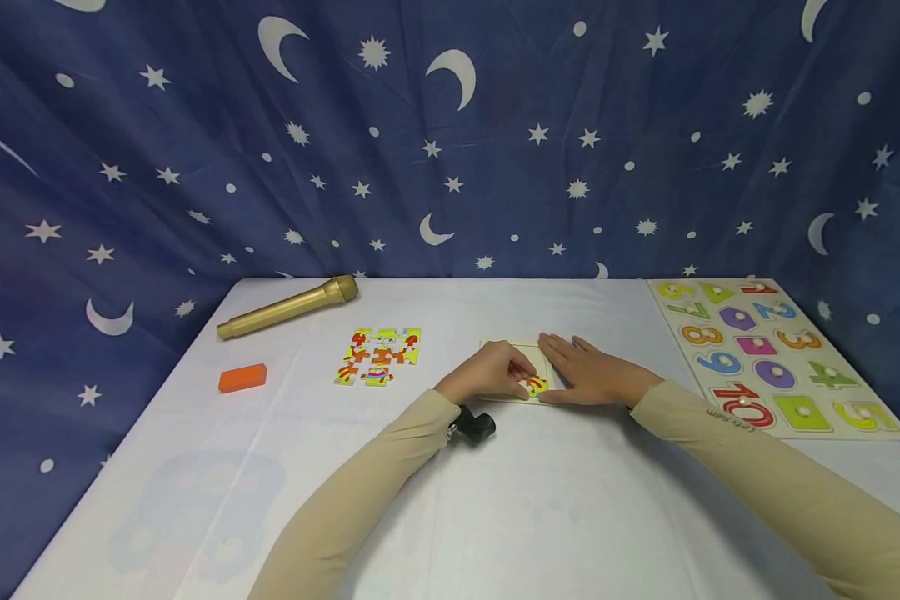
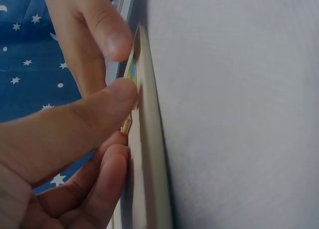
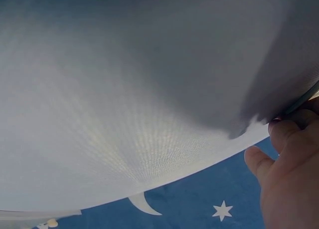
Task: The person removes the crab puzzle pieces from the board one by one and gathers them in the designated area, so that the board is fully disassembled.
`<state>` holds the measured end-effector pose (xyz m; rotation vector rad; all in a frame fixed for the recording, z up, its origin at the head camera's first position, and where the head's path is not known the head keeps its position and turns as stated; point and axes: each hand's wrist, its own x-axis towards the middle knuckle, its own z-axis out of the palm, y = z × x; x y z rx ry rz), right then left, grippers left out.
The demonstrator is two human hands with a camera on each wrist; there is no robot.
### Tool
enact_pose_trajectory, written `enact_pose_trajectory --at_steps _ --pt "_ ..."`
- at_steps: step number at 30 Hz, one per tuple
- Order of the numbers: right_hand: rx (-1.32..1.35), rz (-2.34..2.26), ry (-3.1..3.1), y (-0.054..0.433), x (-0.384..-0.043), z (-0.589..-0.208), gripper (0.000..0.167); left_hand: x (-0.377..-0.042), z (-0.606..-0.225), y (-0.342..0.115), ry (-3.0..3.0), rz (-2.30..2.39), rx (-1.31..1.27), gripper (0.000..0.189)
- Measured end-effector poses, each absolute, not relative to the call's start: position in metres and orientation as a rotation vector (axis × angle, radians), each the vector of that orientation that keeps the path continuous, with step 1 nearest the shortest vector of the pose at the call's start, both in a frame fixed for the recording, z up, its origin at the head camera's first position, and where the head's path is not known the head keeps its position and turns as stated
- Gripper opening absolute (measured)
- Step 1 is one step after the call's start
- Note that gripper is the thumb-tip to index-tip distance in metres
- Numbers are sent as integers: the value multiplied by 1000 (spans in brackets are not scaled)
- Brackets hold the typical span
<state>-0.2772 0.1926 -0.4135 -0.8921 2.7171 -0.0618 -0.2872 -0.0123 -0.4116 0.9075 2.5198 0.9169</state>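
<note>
A small pale puzzle tray lies on the white table in front of me, partly covered by both hands. My left hand pinches a yellow and red jigsaw piece in the tray's near right corner. The left wrist view shows the left thumb on the piece, low over the tray's edge. Along the right side of the tray rests my right hand, its fingers extended and touching the border. Several matching jigsaw pieces lie in loose rows left of the tray.
A gold toy microphone lies at the back left, with an orange block nearer. A number and shape board covers the table's right side. Behind the table hangs a blue curtain with moons and stars.
</note>
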Motion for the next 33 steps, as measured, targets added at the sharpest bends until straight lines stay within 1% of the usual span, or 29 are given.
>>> enact_pose_trajectory --at_steps 3,6,9,17,33 --pt "-881 -82 2710 193 -277 -413 102 -287 -412 -11 2517 935 882 32" --pt "-879 -88 2707 192 -276 -412 103 -287 -413 -10 2520 952 863 36" --pt "-889 -77 2713 192 -276 -412 101 -287 -415 -9 2529 951 860 37" --pt "-964 -16 2775 195 -275 -417 97 -288 -417 -7 2535 946 857 33" --pt "-996 -16 2773 194 -275 -418 93 -285 -415 -8 2525 971 876 38"
